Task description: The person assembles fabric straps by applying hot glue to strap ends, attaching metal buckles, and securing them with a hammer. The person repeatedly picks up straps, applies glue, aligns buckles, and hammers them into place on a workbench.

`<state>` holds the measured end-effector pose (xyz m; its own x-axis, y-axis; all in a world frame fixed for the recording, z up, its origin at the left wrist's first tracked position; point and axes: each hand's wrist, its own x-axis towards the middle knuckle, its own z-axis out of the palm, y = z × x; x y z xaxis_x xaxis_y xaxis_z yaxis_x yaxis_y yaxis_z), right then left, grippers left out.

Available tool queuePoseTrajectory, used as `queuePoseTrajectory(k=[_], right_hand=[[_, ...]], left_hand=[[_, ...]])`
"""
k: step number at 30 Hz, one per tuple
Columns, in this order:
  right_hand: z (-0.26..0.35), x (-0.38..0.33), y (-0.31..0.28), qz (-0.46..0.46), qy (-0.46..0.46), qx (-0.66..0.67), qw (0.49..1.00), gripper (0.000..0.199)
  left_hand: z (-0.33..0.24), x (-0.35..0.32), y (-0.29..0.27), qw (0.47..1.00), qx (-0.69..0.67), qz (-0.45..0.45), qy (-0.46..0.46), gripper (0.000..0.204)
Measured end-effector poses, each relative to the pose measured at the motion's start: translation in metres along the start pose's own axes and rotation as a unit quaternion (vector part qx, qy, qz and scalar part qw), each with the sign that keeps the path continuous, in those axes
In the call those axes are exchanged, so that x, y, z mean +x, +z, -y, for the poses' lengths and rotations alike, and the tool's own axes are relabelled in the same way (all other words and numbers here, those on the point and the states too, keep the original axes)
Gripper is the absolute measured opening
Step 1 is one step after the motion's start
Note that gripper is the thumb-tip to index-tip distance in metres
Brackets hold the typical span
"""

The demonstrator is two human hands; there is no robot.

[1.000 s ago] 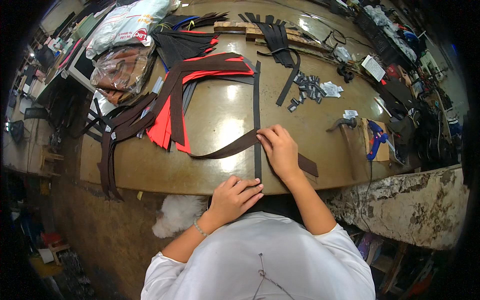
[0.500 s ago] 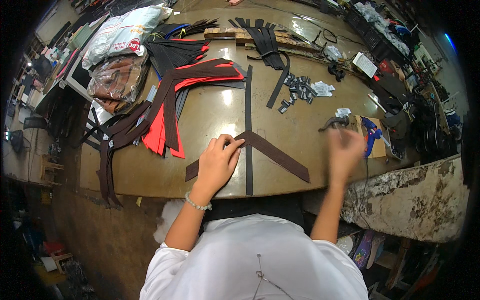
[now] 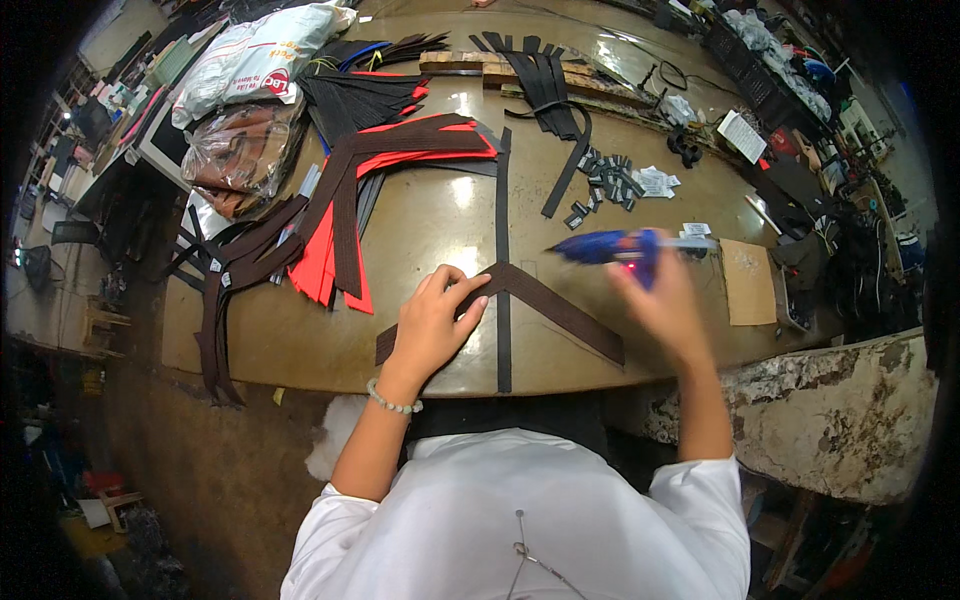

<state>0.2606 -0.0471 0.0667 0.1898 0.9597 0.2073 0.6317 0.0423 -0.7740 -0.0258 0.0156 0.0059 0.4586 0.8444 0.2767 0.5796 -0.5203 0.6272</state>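
My left hand (image 3: 435, 318) holds down a dark brown ribbed strap (image 3: 560, 313), fingertips pressed near its peak. The strap bends into an upside-down V near the table's front edge. Beneath the bend a narrow black strip (image 3: 503, 200) runs straight from front to back. To the right, my right hand (image 3: 660, 305), smeared by motion, is wrapped round a blue glue gun (image 3: 600, 246). Its nozzle points left, and a pale glue stick (image 3: 690, 243) sticks out at its back. The gun is in the air above the table, apart from the strap.
Bent brown straps over red pieces (image 3: 345, 200) lie at left, behind them bagged goods (image 3: 240, 160). Black strips (image 3: 545, 90), small dark pieces (image 3: 610, 180) and white labels (image 3: 655, 182) lie farther back. Cardboard (image 3: 748, 283) is at right, above a worn ledge (image 3: 800, 415).
My right hand has picked up the glue gun from the cardboard and swung it left. The dark curved tool beside that hand no longer shows. My left hand stays on the strap.
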Motion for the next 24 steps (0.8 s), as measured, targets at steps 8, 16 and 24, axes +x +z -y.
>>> queuePoseTrajectory(k=[8,16,24], right_hand=[[0.008,0.035,0.045,0.11,-0.006,-0.138,0.984,0.063],[0.014,0.024,0.044,0.131,-0.01,-0.152,0.98,0.068],[0.025,-0.01,0.039,0.178,0.016,-0.13,0.975,0.062]], left_hand=[[0.002,0.001,0.001,1.0,0.001,-0.009,0.008,0.025],[0.002,0.001,0.001,1.0,-0.004,-0.008,0.002,0.026],[0.004,0.0,0.003,1.0,0.001,-0.013,0.011,0.028]])
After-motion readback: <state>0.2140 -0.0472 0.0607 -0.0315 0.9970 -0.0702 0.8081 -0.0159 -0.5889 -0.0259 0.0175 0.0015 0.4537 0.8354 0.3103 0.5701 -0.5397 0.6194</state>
